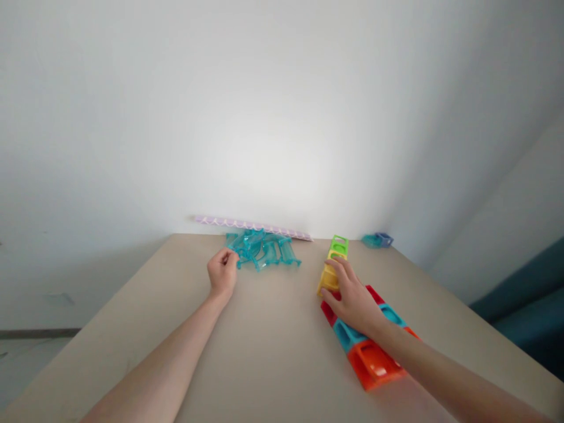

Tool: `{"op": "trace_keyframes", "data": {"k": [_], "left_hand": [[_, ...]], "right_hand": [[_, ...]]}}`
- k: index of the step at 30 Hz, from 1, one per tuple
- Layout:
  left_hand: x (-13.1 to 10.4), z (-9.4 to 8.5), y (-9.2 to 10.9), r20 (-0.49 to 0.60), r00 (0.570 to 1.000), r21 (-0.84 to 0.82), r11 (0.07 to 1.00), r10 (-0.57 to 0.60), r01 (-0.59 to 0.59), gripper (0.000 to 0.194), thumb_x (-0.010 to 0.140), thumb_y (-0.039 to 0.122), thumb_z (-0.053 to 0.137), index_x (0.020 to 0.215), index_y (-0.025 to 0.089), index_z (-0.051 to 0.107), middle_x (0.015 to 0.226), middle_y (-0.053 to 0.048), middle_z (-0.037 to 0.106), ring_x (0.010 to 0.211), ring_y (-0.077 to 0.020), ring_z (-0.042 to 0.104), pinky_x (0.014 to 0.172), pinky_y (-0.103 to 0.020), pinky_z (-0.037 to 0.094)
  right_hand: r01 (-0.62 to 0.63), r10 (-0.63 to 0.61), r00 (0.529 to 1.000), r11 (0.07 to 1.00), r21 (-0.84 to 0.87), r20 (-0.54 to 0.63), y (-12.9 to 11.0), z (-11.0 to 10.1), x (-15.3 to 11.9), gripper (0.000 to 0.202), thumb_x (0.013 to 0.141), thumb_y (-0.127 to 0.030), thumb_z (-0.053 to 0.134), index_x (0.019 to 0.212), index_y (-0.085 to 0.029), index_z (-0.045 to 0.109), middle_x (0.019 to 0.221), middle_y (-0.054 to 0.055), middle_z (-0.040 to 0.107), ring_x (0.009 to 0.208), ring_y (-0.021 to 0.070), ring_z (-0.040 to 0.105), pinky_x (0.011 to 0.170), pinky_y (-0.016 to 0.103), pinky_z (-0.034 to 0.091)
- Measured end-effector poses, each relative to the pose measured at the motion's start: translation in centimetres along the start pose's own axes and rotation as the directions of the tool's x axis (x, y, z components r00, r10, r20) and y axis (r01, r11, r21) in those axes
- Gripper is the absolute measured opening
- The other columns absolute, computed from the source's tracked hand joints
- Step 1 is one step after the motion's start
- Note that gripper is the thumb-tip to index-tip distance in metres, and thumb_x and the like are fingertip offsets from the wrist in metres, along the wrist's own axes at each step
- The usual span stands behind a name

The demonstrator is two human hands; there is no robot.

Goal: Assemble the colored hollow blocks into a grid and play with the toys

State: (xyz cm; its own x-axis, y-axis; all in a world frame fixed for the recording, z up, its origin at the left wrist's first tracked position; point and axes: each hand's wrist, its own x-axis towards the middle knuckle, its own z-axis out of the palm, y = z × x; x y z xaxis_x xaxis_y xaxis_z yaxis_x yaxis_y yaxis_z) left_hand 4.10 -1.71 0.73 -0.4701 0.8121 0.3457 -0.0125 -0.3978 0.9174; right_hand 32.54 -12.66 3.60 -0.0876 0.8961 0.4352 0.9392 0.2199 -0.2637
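My left hand [222,272] is closed at the left end of a pile of clear teal plastic track pieces [268,249]; what its fingers hold, if anything, is hidden. My right hand [352,296] reaches over the hollow blocks on the right, thumb and fingers around a yellow block [329,278]. A green block [339,244] stands just behind the yellow one. Under my right wrist and forearm lie joined red, blue [348,335] and orange [374,364] blocks, partly hidden by the arm.
A long lilac patterned strip [251,225] leans by the wall behind the teal pieces. At the table's back right corner are a dark blue block [385,239] and a teal piece [371,240]. Dark teal fabric [524,305] hangs beyond the right edge.
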Motion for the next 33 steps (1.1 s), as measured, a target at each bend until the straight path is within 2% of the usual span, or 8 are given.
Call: {"op": "trace_keyframes", "data": {"k": [4, 5, 9, 12, 18, 23, 26, 33], "left_hand": [[-2.2, 0.6, 1.0, 0.341, 0.94, -0.022, 1.0, 0.019, -0.013, 0.016, 0.068, 0.029, 0.063, 0.061, 0.015, 0.063, 0.046, 0.006, 0.038, 0.044, -0.0067, 0.035, 0.043, -0.019, 0.028], [-2.9, 0.8, 1.3, 0.46, 0.888, -0.031, 0.999, -0.004, 0.021, 0.019, 0.072, 0.034, 0.062, 0.074, 0.015, 0.067, 0.047, 0.007, 0.038, 0.041, -0.0063, 0.035, 0.041, -0.018, 0.027], [-5.2, 1.6, 1.9, 0.869, 0.485, -0.011, 0.977, -0.097, 0.215, 0.054, 0.088, 0.048, 0.05, 0.136, 0.024, 0.045, 0.076, 0.002, 0.056, 0.038, -0.005, 0.045, 0.033, -0.017, 0.028], [-5.9, 1.6, 1.8, 0.922, 0.38, -0.007, 0.979, -0.072, 0.202, 0.06, 0.088, 0.049, 0.052, 0.143, 0.032, 0.035, 0.096, -0.002, 0.054, 0.043, -0.003, 0.049, 0.033, -0.015, 0.031], [-6.0, 1.5, 1.2, 0.938, 0.343, -0.01, 0.986, -0.049, 0.168, 0.063, 0.087, 0.05, 0.056, 0.144, 0.036, 0.033, 0.111, -0.006, 0.051, 0.059, -0.0059, 0.052, 0.036, -0.013, 0.035], [-7.0, 2.1, 1.5, 0.954, 0.3, -0.037, 0.977, -0.028, 0.208, 0.078, 0.084, 0.057, 0.055, 0.149, 0.037, 0.019, 0.131, -0.012, 0.046, 0.091, -0.0183, 0.057, 0.047, -0.016, 0.044], [-7.6, 2.3, 2.1, 0.961, 0.275, -0.026, 0.972, -0.04, 0.232, 0.08, 0.084, 0.062, 0.051, 0.15, 0.036, 0.014, 0.131, -0.013, 0.048, 0.088, -0.0192, 0.057, 0.049, -0.019, 0.046], [-8.0, 2.4, 3.3, 0.932, 0.362, -0.047, 0.998, 0.034, 0.028, 0.058, 0.08, 0.052, 0.064, 0.128, 0.022, 0.05, 0.113, -0.009, 0.056, 0.097, -0.0216, 0.053, 0.075, -0.027, 0.046]], "right_hand": [[0.09, -0.091, 0.993, 0.996, 0.029, 0.073, -0.6, -1.5, -3.0, 0.052, 0.089, -0.032, 0.048, 0.138, -0.027, 0.031, 0.147, 0.01, 0.032, 0.127, 0.0271, 0.047, 0.099, 0.042, 0.047], [0.105, -0.106, 0.99, 0.994, 0.025, 0.09, -0.9, -1.8, -3.5, 0.052, 0.09, -0.033, 0.047, 0.139, -0.027, 0.031, 0.148, 0.01, 0.031, 0.129, 0.0266, 0.045, 0.101, 0.042, 0.045], [0.165, -0.168, 0.972, 0.986, 0.03, 0.165, -1.9, -2.5, -4.4, 0.054, 0.094, -0.037, 0.043, 0.144, -0.028, 0.025, 0.154, 0.009, 0.025, 0.133, 0.0253, 0.042, 0.106, 0.042, 0.042], [0.161, -0.163, 0.972, 0.987, 0.027, 0.168, -1.7, -3.0, -4.5, 0.061, 0.095, -0.041, 0.041, 0.149, -0.027, 0.016, 0.157, 0.01, 0.018, 0.137, 0.0256, 0.037, 0.109, 0.043, 0.038], [-0.025, 0.033, 0.97, 0.999, -0.038, 0.239, 1.3, -4.0, -4.9, 0.068, 0.094, -0.053, 0.039, 0.152, -0.031, 0.011, 0.159, 0.01, 0.016, 0.139, 0.0311, 0.032, 0.11, 0.053, 0.032], [0.107, -0.114, 0.937, 0.994, 0.037, 0.331, 0.7, -4.3, -4.1, 0.072, 0.092, -0.054, 0.044, 0.152, -0.035, 0.009, 0.16, 0.008, 0.01, 0.142, 0.031, 0.025, 0.113, 0.057, 0.023], [0.144, -0.163, 0.909, 0.987, 0.076, 0.383, -0.8, -4.1, -3.5, 0.071, 0.094, -0.052, 0.042, 0.153, -0.034, 0.007, 0.159, 0.008, 0.011, 0.144, 0.0294, 0.021, 0.113, 0.057, 0.019], [0.169, -0.188, 0.892, 0.982, 0.084, 0.41, -3.6, -3.3, -3.3, 0.073, 0.096, -0.049, 0.036, 0.153, -0.026, -0.004, 0.159, 0.012, 0.013, 0.141, 0.031, 0.028, 0.112, 0.056, 0.025]]}}
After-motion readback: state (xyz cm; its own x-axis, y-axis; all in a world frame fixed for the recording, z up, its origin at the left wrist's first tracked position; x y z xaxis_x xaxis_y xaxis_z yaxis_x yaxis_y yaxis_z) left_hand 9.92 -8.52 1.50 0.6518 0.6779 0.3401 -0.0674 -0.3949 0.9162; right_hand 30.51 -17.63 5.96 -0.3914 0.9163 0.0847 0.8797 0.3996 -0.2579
